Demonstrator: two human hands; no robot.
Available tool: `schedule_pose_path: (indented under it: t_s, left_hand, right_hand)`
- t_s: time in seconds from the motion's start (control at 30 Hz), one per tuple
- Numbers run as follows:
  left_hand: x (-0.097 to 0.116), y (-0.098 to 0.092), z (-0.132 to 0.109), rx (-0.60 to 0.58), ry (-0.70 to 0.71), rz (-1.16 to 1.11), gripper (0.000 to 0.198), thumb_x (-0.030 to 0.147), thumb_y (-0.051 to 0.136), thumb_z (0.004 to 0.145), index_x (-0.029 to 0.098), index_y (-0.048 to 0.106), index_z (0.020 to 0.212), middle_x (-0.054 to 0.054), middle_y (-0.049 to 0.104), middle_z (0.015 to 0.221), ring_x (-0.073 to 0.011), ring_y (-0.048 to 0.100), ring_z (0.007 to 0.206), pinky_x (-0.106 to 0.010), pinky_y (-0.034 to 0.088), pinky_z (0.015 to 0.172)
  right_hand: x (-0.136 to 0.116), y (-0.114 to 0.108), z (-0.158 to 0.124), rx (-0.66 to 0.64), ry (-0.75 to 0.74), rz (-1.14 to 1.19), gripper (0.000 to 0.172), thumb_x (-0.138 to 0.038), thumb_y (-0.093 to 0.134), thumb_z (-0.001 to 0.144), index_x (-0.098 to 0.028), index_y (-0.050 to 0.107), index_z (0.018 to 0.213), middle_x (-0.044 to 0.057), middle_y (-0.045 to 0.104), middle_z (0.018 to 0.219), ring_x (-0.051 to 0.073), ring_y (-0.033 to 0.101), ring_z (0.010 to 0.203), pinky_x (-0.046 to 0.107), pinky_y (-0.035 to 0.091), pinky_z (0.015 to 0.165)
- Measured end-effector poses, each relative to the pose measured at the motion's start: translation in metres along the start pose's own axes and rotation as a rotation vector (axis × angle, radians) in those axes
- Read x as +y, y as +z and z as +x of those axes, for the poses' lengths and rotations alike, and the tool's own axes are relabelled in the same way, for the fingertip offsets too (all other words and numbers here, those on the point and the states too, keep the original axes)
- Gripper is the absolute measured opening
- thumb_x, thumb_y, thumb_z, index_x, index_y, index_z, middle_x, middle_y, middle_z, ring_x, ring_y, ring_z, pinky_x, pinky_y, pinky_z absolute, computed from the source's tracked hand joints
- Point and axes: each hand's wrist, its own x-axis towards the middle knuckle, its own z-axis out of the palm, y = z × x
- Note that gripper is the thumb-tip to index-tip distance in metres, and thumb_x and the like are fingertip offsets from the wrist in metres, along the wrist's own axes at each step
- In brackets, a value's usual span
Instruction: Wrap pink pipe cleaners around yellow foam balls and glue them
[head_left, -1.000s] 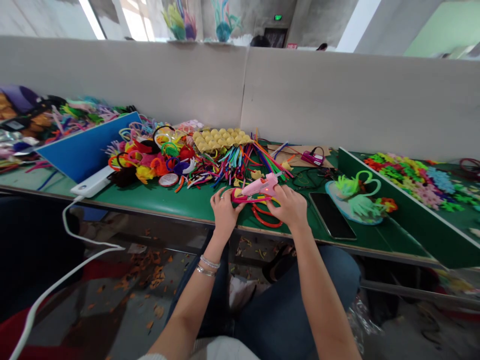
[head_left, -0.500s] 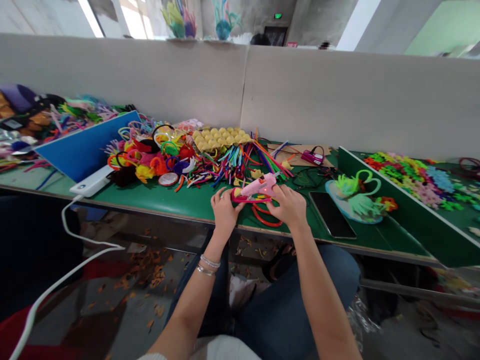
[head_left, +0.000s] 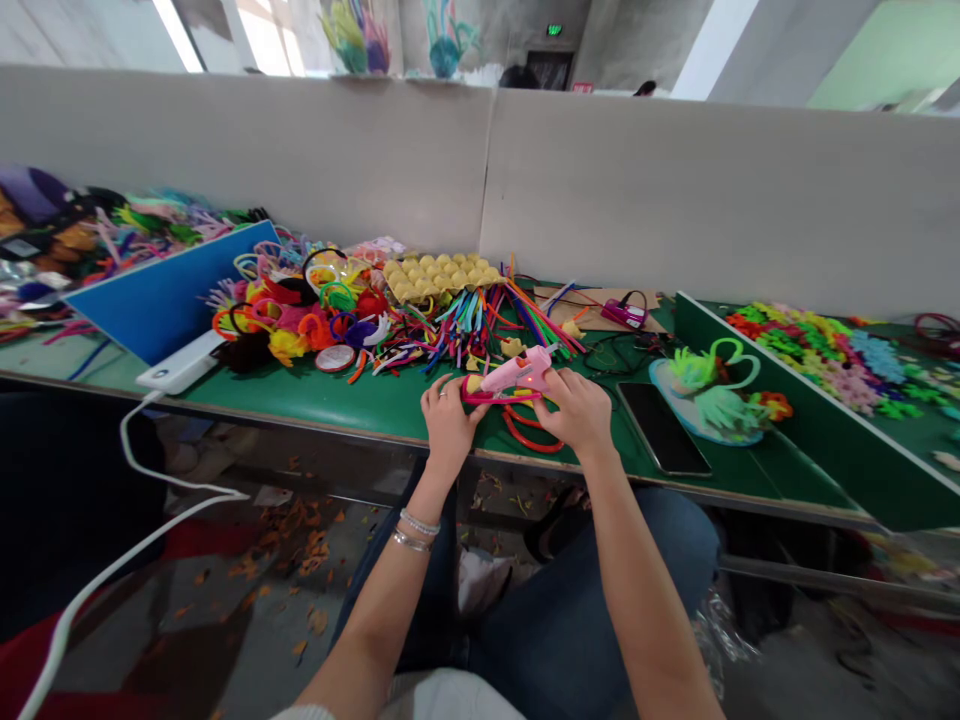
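Note:
My left hand (head_left: pixel 448 418), fingers closed, grips the left end of a thin pink band (head_left: pixel 499 398). A small yellow piece (head_left: pixel 472 384) shows at that end. My right hand (head_left: pixel 579 412) is closed at the band's right end, its fingertips partly hidden. A pink glue gun (head_left: pixel 517 372) with a small red light sits just behind the band, close to my right fingers, its nozzle pointing up and right. Under the hands, orange-red rings (head_left: pixel 531 432) lie on the green table (head_left: pixel 360 405).
Behind lie loose colourful pipe cleaners (head_left: pixel 469 325) and a yellow egg-carton tray (head_left: pixel 442 275). To the right are a phone (head_left: pixel 664 428) and fuzzy craft pieces on a pale blue board (head_left: pixel 679 405). Blue (head_left: pixel 180 290) and green (head_left: pixel 817 420) dividers stand either side. A white power strip (head_left: pixel 180 365) is left.
The view has shifted very slightly. Both hands, the pink band and the glue gun stay in nearly the same place.

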Motion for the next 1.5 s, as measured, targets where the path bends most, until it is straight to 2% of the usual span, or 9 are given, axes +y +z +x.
schedule_pose_path:
  t_s: [0.6,0.9,1.3,1.5]
  left_hand:
    - [-0.002,0.0017,-0.0005,0.021,-0.003,-0.018,0.045,0.044,0.066,0.072,0.016,0.056,0.106,-0.014,0.062,0.11,-0.0272,0.05,0.113,-0.041,0.033,0.093]
    - [-0.0034,0.0025,-0.0006,0.029,-0.013,-0.037,0.046,0.047,0.065,0.072,0.016,0.056,0.105,-0.014,0.061,0.11,-0.0269,0.05,0.113,-0.042,0.034,0.093]
    - [-0.0026,0.0006,0.0005,0.036,-0.044,-0.098,0.047,0.051,0.063,0.072,0.016,0.058,0.103,-0.012,0.062,0.108,-0.0258,0.051,0.11,-0.04,0.035,0.093]
    - [-0.0022,-0.001,0.0011,0.033,-0.066,-0.134,0.047,0.052,0.064,0.071,0.017,0.059,0.102,-0.013,0.062,0.109,-0.0261,0.052,0.11,-0.041,0.035,0.094]
  right_hand:
    - [0.0019,-0.0056,0.002,0.11,-0.01,-0.017,0.021,-0.027,0.051,0.077,-0.015,0.06,0.09,0.003,0.059,0.069,0.015,0.049,0.064,0.026,0.03,0.055]
    - [0.0052,-0.0043,-0.0004,0.031,0.037,-0.003,0.024,-0.028,0.049,0.077,-0.015,0.06,0.095,0.005,0.06,0.074,0.017,0.05,0.068,0.027,0.03,0.056]
    - [0.0085,-0.0039,-0.0006,0.119,0.015,-0.008,0.023,-0.027,0.05,0.076,-0.014,0.06,0.093,0.004,0.06,0.072,0.016,0.049,0.066,0.026,0.031,0.055]
    - [0.0096,-0.0025,-0.0019,0.062,0.058,0.026,0.025,-0.028,0.049,0.077,-0.015,0.06,0.096,0.005,0.059,0.074,0.017,0.051,0.069,0.027,0.031,0.057]
